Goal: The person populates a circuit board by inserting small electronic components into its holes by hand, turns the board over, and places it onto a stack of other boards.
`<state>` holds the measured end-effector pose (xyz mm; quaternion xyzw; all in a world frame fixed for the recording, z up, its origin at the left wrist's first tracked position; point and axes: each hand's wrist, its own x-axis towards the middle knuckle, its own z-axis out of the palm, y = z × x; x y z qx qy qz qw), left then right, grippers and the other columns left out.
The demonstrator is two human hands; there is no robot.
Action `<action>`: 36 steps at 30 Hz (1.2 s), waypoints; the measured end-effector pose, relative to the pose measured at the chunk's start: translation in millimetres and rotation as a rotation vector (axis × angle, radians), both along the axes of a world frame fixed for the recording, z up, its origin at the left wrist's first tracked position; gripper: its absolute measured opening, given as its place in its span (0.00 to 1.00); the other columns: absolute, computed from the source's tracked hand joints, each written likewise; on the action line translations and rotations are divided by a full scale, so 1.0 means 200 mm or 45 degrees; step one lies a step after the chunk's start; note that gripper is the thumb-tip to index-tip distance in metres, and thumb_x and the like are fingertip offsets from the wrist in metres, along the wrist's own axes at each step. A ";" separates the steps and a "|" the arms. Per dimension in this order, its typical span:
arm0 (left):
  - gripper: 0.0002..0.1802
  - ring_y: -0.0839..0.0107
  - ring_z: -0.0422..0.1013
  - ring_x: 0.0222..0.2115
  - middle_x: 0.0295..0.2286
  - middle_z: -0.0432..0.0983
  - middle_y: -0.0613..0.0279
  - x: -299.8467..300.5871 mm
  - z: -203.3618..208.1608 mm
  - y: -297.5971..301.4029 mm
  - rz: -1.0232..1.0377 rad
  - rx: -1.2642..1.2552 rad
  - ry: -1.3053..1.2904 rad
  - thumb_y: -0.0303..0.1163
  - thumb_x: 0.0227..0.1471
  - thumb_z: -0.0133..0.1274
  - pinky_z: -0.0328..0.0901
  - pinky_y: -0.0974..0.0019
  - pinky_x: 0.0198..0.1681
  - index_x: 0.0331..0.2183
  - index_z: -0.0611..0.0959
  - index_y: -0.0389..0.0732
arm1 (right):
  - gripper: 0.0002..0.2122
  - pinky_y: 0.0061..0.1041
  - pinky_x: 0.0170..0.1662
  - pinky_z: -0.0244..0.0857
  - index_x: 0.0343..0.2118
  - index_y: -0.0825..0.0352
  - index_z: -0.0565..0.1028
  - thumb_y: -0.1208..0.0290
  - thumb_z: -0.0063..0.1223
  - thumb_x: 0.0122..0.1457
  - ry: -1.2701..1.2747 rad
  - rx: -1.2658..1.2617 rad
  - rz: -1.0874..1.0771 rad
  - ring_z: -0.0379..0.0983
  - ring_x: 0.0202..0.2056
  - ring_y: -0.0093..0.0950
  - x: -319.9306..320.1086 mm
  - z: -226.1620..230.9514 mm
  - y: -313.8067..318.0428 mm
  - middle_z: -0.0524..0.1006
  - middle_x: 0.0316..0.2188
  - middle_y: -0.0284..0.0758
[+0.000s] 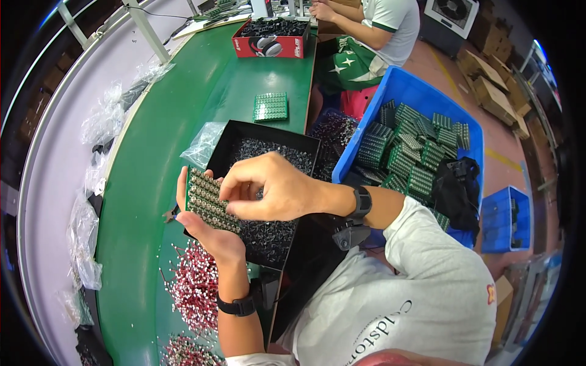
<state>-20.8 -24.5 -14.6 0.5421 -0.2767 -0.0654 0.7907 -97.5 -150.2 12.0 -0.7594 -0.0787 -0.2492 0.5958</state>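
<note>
My left hand point(215, 238) holds a green circuit board panel point(209, 200) tilted up, its face set with rows of small round metal parts. Over the panel's right side is my right hand point(262, 186), thumb and fingers pinched together close to its surface. Whatever sits between those fingertips is too small to make out. Beneath both hands lies a black open box point(312, 145) holding many small black parts point(267, 241). A pile of red wires with white ends point(194, 287) rests beside my left forearm.
Farther up the green table point(146, 201) lie another board panel point(270, 107) and a red box point(268, 49) of black parts. At right stands a blue bin point(479, 140) full of board panels. A co-worker point(390, 30) sits at the far end. Pliers point(170, 215) lie left of the panel.
</note>
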 end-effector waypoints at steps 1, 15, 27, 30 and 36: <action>0.51 0.64 0.70 0.45 0.49 0.69 0.48 -0.01 0.00 0.00 -0.007 -0.002 0.000 0.73 0.58 0.28 0.64 0.60 0.54 0.62 0.60 0.38 | 0.07 0.20 0.33 0.74 0.36 0.73 0.79 0.79 0.60 0.53 -0.008 -0.124 0.036 0.79 0.29 0.21 0.00 0.01 0.00 0.80 0.29 0.36; 0.49 0.63 0.71 0.45 0.49 0.69 0.47 -0.02 0.01 -0.02 -0.016 0.010 0.024 0.71 0.60 0.26 0.64 0.60 0.54 0.62 0.61 0.38 | 0.07 0.21 0.32 0.75 0.33 0.75 0.79 0.79 0.60 0.50 -0.019 -0.088 0.058 0.80 0.28 0.23 0.02 -0.03 -0.02 0.80 0.27 0.38; 0.50 0.59 0.67 0.51 0.50 0.68 0.45 -0.02 -0.02 -0.01 -0.032 -0.013 0.058 0.72 0.59 0.24 0.62 0.56 0.57 0.62 0.61 0.38 | 0.07 0.21 0.30 0.72 0.32 0.72 0.79 0.77 0.59 0.50 -0.096 -0.200 -0.001 0.78 0.27 0.24 0.04 -0.04 -0.09 0.79 0.29 0.36; 0.49 0.58 0.66 0.51 0.50 0.67 0.46 -0.02 -0.02 -0.01 -0.036 -0.010 0.071 0.72 0.59 0.24 0.63 0.55 0.56 0.63 0.61 0.39 | 0.08 0.22 0.31 0.73 0.32 0.71 0.80 0.74 0.63 0.51 -0.062 -0.066 0.109 0.79 0.28 0.25 0.03 -0.03 -0.06 0.79 0.30 0.36; 0.49 0.58 0.68 0.49 0.50 0.67 0.46 -0.03 0.00 -0.01 0.009 0.049 -0.014 0.72 0.59 0.26 0.64 0.56 0.55 0.63 0.61 0.38 | 0.08 0.22 0.31 0.72 0.32 0.71 0.81 0.73 0.65 0.51 -0.044 -0.088 0.091 0.78 0.27 0.25 0.04 -0.04 -0.04 0.79 0.28 0.37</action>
